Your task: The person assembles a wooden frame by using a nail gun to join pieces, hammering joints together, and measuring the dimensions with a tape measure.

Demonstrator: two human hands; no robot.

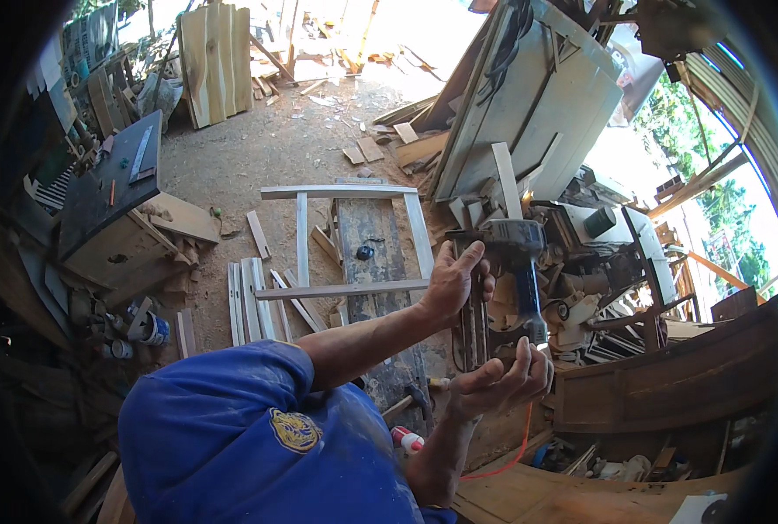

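A dark nail gun (529,293) with a long magazine is raised over the right side of the bench. My left hand (454,284) wraps around the magazine's upper part, close to the tool's head. Lower down, my right hand (504,382) has its fingers closed at the bottom end of the handle and magazine; what its fingertips press on is too small to make out. An orange hose (522,445) runs down below my right hand. Left of the tool, a rectangular wooden frame (341,290) lies across a worn workbench (367,210).
A hammer (397,408) and a white bottle with red parts (406,439) are near my body. Loose wooden strips (247,297) lie left of the frame. A dark-topped cabinet (109,188) stands farther left. Scrap wood and machinery (594,279) crowd the right, beside a curved brown panel (668,380).
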